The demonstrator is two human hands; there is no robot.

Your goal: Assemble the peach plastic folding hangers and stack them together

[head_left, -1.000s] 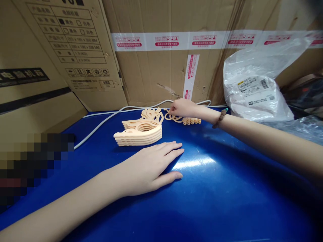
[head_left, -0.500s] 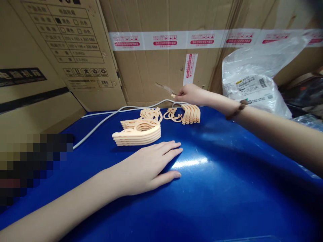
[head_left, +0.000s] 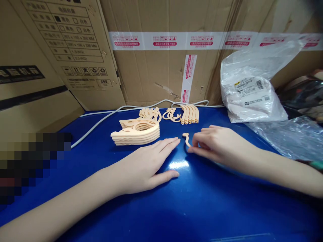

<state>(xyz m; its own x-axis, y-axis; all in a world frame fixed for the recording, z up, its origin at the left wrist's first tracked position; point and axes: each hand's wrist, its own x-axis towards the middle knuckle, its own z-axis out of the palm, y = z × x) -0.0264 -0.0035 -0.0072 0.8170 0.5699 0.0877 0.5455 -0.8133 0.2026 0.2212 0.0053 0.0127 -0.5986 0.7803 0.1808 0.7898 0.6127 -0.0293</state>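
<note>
My left hand (head_left: 148, 164) lies flat on the blue tabletop (head_left: 161, 208), fingers stretched out and holding nothing. Pinched between the thumb and fingers of my right hand (head_left: 215, 143) is a small peach-coloured plastic hook (head_left: 187, 138), to the right of my left fingertips. Just beyond my left hand is a stack of peach plastic hanger pieces (head_left: 137, 137). Behind it sits a heap of curved pieces (head_left: 150, 114). Further right are a few loose hooks (head_left: 173, 115) beside a row of short hanger arms (head_left: 189, 115).
A grey cable (head_left: 98, 125) runs along the back of the table. Cardboard boxes (head_left: 151, 70) stand behind and to the left. At the right are a white plastic parcel bag (head_left: 252, 97) and clear plastic film (head_left: 297, 134). A pixelated patch covers the left edge.
My right hand has come from the back of the table toward me, bringing the hook close to my left fingertips. My left hand has stayed flat in nearly the same place.
</note>
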